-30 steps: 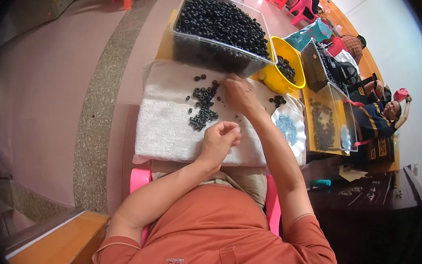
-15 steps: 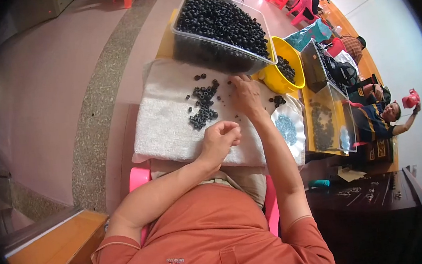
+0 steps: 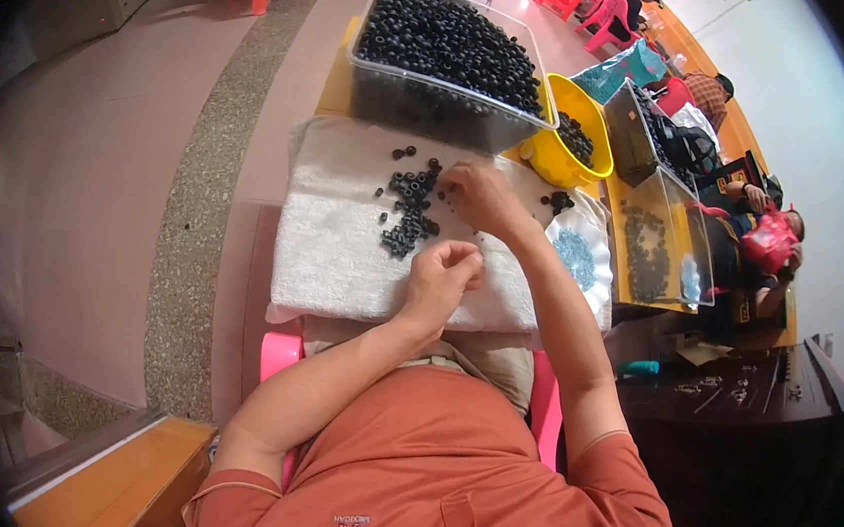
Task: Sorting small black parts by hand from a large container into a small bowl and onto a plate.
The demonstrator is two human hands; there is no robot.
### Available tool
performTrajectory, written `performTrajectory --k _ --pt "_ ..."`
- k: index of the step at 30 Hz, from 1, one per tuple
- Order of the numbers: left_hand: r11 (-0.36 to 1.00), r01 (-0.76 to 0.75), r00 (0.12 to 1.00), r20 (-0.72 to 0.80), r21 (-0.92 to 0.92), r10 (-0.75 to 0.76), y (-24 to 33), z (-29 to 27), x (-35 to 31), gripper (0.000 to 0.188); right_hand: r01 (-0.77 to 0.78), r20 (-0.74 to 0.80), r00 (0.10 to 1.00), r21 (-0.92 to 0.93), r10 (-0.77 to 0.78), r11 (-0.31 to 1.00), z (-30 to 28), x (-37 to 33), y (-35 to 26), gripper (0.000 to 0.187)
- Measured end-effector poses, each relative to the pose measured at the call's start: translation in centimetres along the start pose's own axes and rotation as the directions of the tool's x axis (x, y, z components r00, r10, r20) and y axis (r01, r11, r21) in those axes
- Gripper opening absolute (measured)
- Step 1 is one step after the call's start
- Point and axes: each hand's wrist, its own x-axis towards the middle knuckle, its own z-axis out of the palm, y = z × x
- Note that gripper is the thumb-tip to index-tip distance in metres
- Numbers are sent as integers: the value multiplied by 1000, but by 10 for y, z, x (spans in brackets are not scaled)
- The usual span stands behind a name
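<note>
A loose pile of small black ring-shaped parts (image 3: 408, 215) lies on a white towel (image 3: 326, 252) before me. My right hand (image 3: 485, 200) is at the pile's right edge, its fingers bent down and drawn together by a few tiny dark bits; whatever they hold is hidden. Closer to my body, my left hand (image 3: 442, 284) rests over the towel with thumb and forefinger pinched; I cannot make out anything between them. Right of my right forearm sits a white wavy-rimmed dish (image 3: 599, 273) with small pale blue pieces (image 3: 574, 255). A small cluster of black parts (image 3: 559, 200) lies above it.
A clear plastic bin (image 3: 434, 112) heaped with black parts stands beyond the towel. Beside it are a yellow bowl (image 3: 555, 156) and more clear bins (image 3: 670, 287) on a wooden table. At right, a person holds a red bag (image 3: 769, 241). Pink chair arms (image 3: 279, 353) flank me.
My right hand has moved left and toward me, from near the bin to the edge of the black pile, its fingers now more bent. My left hand stays put. The person's red bag has come down.
</note>
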Motion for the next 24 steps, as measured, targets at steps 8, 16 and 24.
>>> performTrajectory --k 8,16,24 --pt "1000 13 1000 22 -8 -13 1 -1 0 14 98 -162 982 -14 -99 995 4 36 -15 28" --pt "1000 23 1000 12 -11 -23 5 1 0 14 148 -96 983 -97 -158 984 22 49 -3 24" --pt "989 87 996 -7 -118 -88 5 -2 1 15 -8 -150 988 125 27 992 -17 -1 -17 19"
